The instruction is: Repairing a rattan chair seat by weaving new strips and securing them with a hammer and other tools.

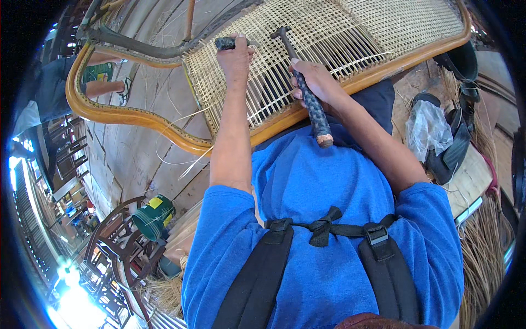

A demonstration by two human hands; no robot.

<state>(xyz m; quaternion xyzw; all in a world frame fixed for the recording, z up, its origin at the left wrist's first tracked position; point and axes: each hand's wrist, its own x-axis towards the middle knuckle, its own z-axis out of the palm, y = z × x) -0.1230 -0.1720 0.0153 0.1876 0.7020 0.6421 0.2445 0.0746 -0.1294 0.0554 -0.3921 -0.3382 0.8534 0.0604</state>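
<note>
You're gripping the hammer (308,93) in your closed right hand (316,82), handle running near-to-far with its head far over the woven cane panel (329,38), while your left hand (235,57), just left, is pinching a dark tool (224,43) against the weave.

Plank floor under my rattan work

I see a worn wooden floor (148,98) carrying the curved cane frame (126,115), whose woven panel (329,38) rests across my lap. Loose cane strips (175,148) lie on the boards just beside the frame. A green bucket (153,216) stands lower left near dark wooden chairs (118,257). To my right, dry straw (482,252), a crumpled plastic bag (427,129) and dark sandals (457,148) lie close together.
</note>
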